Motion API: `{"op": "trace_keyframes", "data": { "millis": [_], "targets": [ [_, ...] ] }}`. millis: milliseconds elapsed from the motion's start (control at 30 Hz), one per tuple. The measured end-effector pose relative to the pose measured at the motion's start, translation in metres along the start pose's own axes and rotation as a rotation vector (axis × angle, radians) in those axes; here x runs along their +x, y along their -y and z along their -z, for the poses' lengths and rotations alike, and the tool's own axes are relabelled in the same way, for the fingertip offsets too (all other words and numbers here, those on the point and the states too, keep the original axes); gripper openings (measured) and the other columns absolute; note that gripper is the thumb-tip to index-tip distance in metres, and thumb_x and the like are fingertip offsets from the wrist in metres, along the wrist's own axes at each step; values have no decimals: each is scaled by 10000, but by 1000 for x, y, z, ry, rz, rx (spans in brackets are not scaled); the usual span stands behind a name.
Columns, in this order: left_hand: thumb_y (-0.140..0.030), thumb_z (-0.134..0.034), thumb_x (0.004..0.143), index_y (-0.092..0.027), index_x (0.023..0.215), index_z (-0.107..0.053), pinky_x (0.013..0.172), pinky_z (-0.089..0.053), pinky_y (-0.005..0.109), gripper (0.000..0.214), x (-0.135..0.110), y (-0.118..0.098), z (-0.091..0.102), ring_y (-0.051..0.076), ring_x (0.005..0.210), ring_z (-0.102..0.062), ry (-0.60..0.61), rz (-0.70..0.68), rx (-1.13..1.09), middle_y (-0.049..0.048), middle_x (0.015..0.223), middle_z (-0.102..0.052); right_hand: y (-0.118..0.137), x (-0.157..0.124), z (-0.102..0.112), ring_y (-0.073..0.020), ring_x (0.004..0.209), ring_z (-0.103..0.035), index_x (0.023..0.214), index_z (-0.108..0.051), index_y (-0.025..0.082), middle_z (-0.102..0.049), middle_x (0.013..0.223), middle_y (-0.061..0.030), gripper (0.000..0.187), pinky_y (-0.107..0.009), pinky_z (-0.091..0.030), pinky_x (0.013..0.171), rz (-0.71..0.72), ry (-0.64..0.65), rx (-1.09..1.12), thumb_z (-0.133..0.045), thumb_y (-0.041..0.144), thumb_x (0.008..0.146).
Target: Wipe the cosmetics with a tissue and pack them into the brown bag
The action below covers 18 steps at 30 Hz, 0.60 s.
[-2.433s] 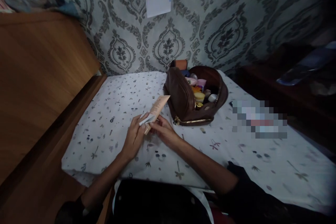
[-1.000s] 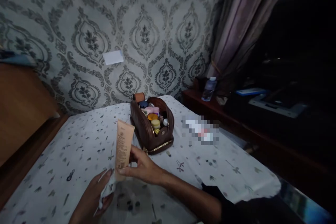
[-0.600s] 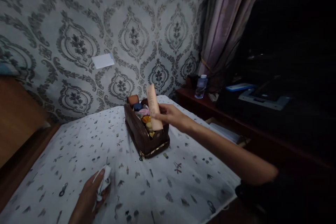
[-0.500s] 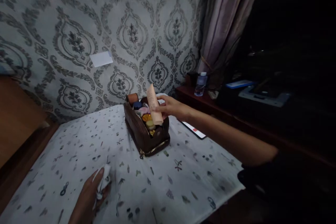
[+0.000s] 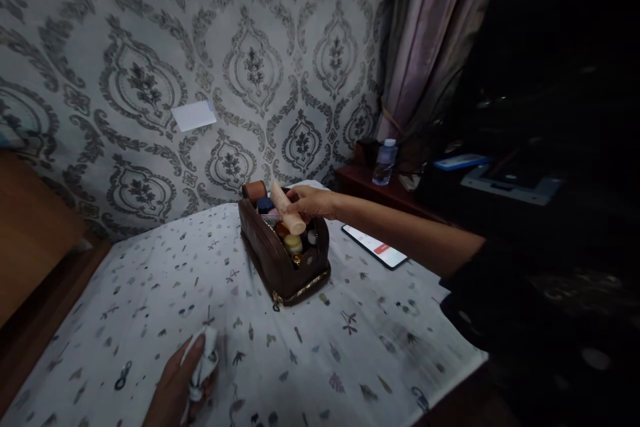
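Observation:
My right hand (image 5: 311, 202) reaches out over an open brown cosmetic pouch (image 5: 280, 260) and grips a peach-coloured tube (image 5: 287, 207), which lies tilted across the pouch's top among several small jars and bottles. My left hand (image 5: 176, 385) rests low on the patterned tablecloth (image 5: 350, 340) near the front edge, closed around a crumpled white tissue (image 5: 204, 359).
A phone (image 5: 375, 247) with a lit screen lies right of the pouch. A water bottle (image 5: 384, 162) stands on a dark side table by the curtain. A wooden headboard (image 5: 30, 227) is at the left. Patterned wallpaper with a white note is behind.
My right hand carried the tube from in front of me out to the pouch and lowered it, tilting it, into the top. My left hand stayed on the cloth with the tissue.

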State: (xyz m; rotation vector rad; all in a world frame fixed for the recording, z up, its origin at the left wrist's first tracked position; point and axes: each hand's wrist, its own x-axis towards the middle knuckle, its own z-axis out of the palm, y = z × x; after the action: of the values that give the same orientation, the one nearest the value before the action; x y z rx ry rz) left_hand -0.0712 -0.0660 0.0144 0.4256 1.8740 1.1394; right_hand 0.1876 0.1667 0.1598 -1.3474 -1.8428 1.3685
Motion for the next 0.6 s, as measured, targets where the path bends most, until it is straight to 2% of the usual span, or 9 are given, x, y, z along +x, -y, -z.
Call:
{"op": "trace_keyframes", "data": {
  "millis": [133, 300, 467, 600],
  "targets": [
    [-655, -793, 580, -258, 1265, -551, 665, -499, 276, 828, 5, 2, 2, 196, 886, -621, 12, 120, -13, 56, 1167, -636, -1, 6, 1, -113, 550, -564, 996, -555, 128, -596, 694, 21, 209, -199, -460, 473, -16, 8, -47, -634, 54, 818],
    [-659, -772, 610, -284, 1319, -529, 626, -493, 294, 838, 2, 0, 1, 233, 888, -618, 50, 126, 11, 82, 1166, -637, -4, 16, 1, -111, 600, -575, 1045, -535, 117, -593, 749, 4, 211, -190, -467, 488, -12, 10, -118, -599, 65, 851],
    [-666, -752, 603, -244, 1374, -482, 659, -506, 318, 919, -2, -8, 0, 326, 1175, -564, -15, 156, 80, 118, 1499, -447, -9, 21, 3, -106, 550, -529, 951, -581, 115, -606, 721, -6, 144, -200, -436, 472, 10, 13, -229, -646, 113, 822],
    [-667, -701, 667, -255, 1384, -458, 700, -515, 309, 862, -3, -9, -3, 299, 1224, -551, 4, 173, 57, 74, 1516, -443, -8, 21, 1, -100, 570, -528, 988, -604, 116, -614, 741, -5, 221, -176, -410, 465, 42, 33, -327, -668, 75, 781]
  ]
}}
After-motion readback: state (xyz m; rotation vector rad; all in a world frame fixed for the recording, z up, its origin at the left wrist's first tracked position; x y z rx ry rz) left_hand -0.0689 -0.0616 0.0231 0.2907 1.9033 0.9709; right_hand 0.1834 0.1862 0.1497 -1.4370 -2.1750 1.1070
